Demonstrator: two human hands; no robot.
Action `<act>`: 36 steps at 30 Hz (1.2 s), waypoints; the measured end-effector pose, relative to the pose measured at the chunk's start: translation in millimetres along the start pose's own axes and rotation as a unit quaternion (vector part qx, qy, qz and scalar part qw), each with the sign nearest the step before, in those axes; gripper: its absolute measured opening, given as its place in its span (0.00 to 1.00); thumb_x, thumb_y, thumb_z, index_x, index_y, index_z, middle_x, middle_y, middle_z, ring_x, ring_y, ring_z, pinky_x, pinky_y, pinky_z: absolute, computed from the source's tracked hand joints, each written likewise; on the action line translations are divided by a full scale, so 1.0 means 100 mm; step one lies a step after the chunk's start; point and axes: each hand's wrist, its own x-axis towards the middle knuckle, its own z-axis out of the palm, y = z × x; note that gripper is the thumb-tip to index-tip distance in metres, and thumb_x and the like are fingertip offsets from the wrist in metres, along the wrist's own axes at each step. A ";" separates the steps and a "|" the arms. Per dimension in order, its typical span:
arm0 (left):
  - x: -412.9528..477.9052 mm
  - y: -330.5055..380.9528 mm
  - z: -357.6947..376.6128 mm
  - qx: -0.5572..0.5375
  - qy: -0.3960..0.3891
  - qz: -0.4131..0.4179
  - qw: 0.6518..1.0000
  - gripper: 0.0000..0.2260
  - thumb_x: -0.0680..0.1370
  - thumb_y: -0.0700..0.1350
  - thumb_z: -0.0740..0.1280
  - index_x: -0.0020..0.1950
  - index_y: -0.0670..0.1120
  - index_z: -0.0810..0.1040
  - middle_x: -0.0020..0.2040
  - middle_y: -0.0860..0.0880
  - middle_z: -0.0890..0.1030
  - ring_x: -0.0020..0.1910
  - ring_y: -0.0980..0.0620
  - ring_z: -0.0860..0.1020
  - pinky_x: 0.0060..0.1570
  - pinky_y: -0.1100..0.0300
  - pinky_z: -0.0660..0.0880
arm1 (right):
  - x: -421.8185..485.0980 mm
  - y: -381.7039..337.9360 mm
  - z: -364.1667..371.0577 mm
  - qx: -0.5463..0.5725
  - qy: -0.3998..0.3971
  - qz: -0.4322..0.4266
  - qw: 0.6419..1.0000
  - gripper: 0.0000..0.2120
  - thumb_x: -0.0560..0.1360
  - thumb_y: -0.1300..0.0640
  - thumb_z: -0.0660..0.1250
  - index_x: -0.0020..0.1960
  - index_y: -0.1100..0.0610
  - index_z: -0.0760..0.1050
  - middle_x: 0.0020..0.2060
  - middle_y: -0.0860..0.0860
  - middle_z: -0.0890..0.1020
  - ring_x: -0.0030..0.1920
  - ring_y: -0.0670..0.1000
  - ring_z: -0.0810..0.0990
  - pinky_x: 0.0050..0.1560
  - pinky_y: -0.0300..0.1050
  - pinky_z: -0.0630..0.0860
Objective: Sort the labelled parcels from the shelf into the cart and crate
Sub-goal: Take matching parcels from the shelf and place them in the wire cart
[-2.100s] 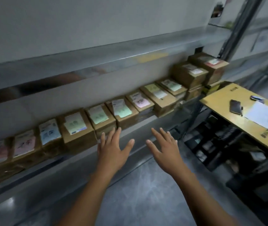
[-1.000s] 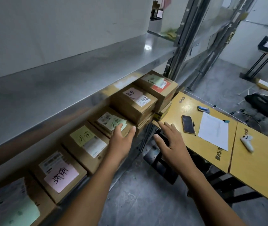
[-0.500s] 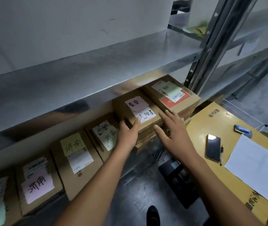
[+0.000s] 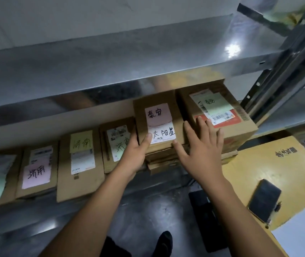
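While the left hand [image 4: 136,154] grips the pink-labelled parcel [image 4: 159,115] on the shelf [image 4: 27,216], thumb on top, the right hand [image 4: 201,147] lies open at its right side; a one-sided pull may tip it or drag the thin boxes [image 4: 162,162] underneath off.

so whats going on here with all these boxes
A person is at metal shelving lined with labelled cardboard parcels. The left hand grips the front left corner of the parcel with the pink note, thumb on its top. The right hand lies open with spread fingers at that parcel's right side, its fingertips on the neighbouring parcel with the green note. The pink-note parcel sits on its stack, not yet lifted. No cart or crate is in view.
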 end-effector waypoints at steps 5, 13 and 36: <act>-0.03 -0.05 -0.04 -0.053 0.002 -0.009 0.999 0.27 0.78 0.60 0.68 0.76 0.56 0.68 0.69 0.58 0.79 0.70 0.57 0.76 0.76 0.48 0.67 | 0.03 -0.01 0.04 0.011 -0.002 -0.003 1.000 0.35 0.78 0.32 0.55 0.78 0.52 0.69 0.81 0.58 0.59 0.83 0.59 0.49 0.78 0.55 0.31; -0.28 0.02 0.02 -0.132 -0.006 0.015 0.991 0.35 0.74 0.63 0.72 0.79 0.60 0.65 0.73 0.59 0.75 0.73 0.55 0.72 0.75 0.42 0.67 | -0.02 -0.19 -0.05 0.084 0.021 0.033 0.996 0.36 0.76 0.32 0.60 0.76 0.54 0.71 0.80 0.57 0.63 0.82 0.60 0.48 0.78 0.64 0.34; -3.10 -0.61 -2.41 -0.270 0.268 0.178 0.908 0.39 0.74 0.43 0.74 0.81 0.58 0.61 0.70 0.56 0.79 0.69 0.53 0.77 0.70 0.49 0.72 | -2.01 -2.84 -0.10 0.399 -0.192 -0.194 0.876 0.39 0.77 0.43 0.72 0.82 0.39 0.55 0.67 0.28 0.65 0.67 0.27 0.64 0.65 0.34 0.67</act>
